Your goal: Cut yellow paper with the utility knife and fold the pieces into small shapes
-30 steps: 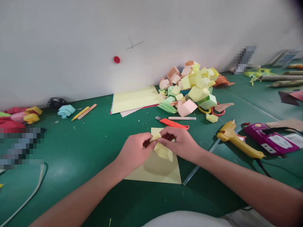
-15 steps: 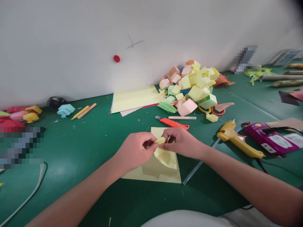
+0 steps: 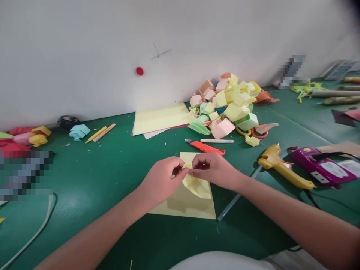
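Between my two hands is a small folded piece of pale yellow paper [image 3: 197, 186], its lower part fanning out below my fingers. My left hand [image 3: 165, 178] pinches its upper left edge between thumb and fingers. From the other side my right hand [image 3: 218, 170] pinches the same piece, fingertips almost touching those of the left. Beneath them a larger pale yellow sheet [image 3: 182, 210] lies flat on the green table [image 3: 118, 165]. Just beyond my right hand lie an orange utility knife [image 3: 206, 146] and a white pen [image 3: 217, 141].
Folded paper shapes [image 3: 236, 99] are heaped against the wall, beside stacked coloured sheets [image 3: 161, 118]. Scissors [image 3: 260, 131] poke out of the heap. To the right lie a yellow glue gun [image 3: 284, 165] with its glue stick [image 3: 233, 206] and a purple power strip [image 3: 320, 165].
The upper tip of the folded paper, which stuck up between my fingertips, now sits lower and flatter. Both hands keep their pinch in nearly the same place.
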{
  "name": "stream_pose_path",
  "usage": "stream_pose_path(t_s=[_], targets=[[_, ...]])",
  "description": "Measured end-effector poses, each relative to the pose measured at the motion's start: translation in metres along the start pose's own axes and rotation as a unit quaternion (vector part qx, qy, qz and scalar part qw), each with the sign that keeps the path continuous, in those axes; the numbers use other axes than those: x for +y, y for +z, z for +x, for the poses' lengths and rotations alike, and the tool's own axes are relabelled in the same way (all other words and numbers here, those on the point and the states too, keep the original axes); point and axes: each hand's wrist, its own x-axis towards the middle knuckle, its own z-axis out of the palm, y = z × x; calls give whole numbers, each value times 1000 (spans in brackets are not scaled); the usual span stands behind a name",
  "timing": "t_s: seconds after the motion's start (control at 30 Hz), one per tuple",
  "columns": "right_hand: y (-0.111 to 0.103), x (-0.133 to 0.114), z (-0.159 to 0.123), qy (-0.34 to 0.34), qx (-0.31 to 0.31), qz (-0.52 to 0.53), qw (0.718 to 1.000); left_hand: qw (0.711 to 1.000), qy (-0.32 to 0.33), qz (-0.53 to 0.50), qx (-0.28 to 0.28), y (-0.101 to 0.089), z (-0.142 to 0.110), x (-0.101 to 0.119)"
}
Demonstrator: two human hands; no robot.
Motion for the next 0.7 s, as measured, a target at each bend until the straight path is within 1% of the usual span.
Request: stream_pose_path(t_s=[0.1,0.23,0.33,0.53,0.7], targets=[[-1,-2,-1,-14,-1,-17,1000,1000,-4,2,2,0,0,0],[-3,-4,-2,-30,-23,-46,998,1000,-3,-12,1,2,0,-2],[-2,-3,-3,-32,-21,-57,998,1000,0,-17,1,2,-1,-3],[5,1,-4,-43,19,-103,994,1000,-5,-17,-7,4,0,0],[9,2,-5,-67,64,-156,983,1000,-4,-2,2,5,0,-1]])
